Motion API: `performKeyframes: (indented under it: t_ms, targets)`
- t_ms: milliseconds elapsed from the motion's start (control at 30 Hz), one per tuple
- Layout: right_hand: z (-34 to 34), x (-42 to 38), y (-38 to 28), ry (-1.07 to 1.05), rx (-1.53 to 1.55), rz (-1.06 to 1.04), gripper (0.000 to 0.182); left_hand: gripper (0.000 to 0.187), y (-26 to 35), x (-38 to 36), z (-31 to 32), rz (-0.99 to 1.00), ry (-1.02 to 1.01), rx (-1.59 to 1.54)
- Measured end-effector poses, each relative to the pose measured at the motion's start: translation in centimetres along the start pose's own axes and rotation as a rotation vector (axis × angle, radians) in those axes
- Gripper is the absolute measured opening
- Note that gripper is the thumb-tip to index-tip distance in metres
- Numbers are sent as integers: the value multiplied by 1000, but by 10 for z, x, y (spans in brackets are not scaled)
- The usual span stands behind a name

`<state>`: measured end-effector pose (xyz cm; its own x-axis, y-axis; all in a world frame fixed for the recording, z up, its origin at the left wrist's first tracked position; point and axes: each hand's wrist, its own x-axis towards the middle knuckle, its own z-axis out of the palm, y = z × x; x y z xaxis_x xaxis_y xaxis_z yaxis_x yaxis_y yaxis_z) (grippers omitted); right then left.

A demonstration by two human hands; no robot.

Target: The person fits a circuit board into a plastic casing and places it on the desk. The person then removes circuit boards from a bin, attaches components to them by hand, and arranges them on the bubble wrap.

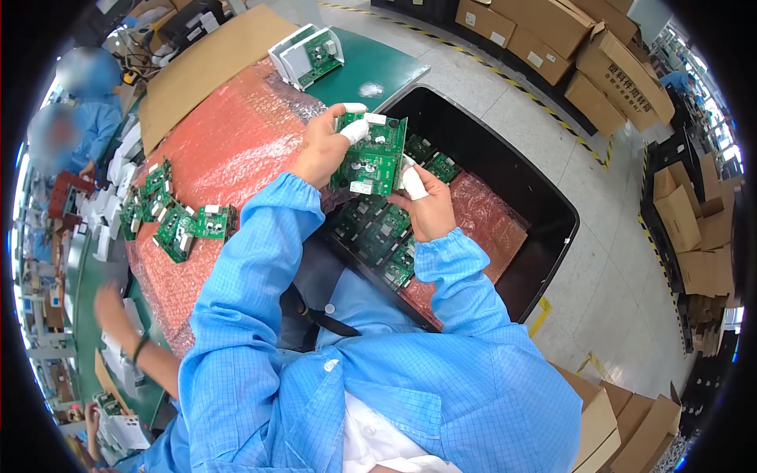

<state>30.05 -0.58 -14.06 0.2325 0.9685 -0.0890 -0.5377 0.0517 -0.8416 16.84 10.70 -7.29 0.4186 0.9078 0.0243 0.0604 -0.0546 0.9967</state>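
A green circuit board panel (377, 151) with white connectors is held up between my two hands, over the near side of a black bin (544, 260). My left hand (319, 146) grips its left edge, thumb on the face, with white covers on the fingertips. My right hand (430, 206) pinches the lower right edge, also with white finger covers; part of its grip is hidden behind the board. Below, several green circuit boards (386, 229) lie in the bin beside pink bubble wrap (485, 225).
Left of me, pink bubble wrap (236, 126) covers part of the green table (378, 59), with a pile of boards (177, 217) on it. A white rack (296, 63) holds boards at the far end. Cardboard boxes (544, 55) stand beyond the aisle. A co-worker's arm (130, 339) reaches in at left.
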Motion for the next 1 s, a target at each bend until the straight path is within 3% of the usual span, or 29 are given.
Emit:
performKeyframes:
  t_ms: [233, 367, 467, 533, 667, 767, 833, 900, 933, 1000]
  targets:
    - [7, 3, 4, -106, 252, 78, 28, 27, 7, -8, -15, -60, 26, -110]
    - [9, 4, 5, -48, 175, 66, 28, 27, 1, -7, -22, -62, 21, -177]
    - [20, 3, 7, 33, 116, 41, 29, 27, 2, -10, -23, -10, 125, -111]
    - [23, 8, 11, -5, 97, -26, 28, 25, -6, -7, -32, 90, 116, -72]
    - [44, 23, 13, -123, 83, -65, 26, 25, 15, -28, -60, -29, 192, -167]
    - [57, 48, 8, -192, 2, -121, 26, 30, 17, -64, -117, 77, 384, -2]
    - [65, 78, 0, -104, -223, -357, 27, 31, 28, -104, -168, 8, 558, 79]
    - [41, 133, 5, -69, -489, -538, 27, 27, 26, -142, -223, -24, 831, -43]
    - [29, 157, 8, -50, -598, -563, 28, 27, 24, -162, -254, -21, 929, 107]
    - [14, 190, 9, 47, -884, -556, 28, 25, 4, -196, -326, -83, 1119, 108]
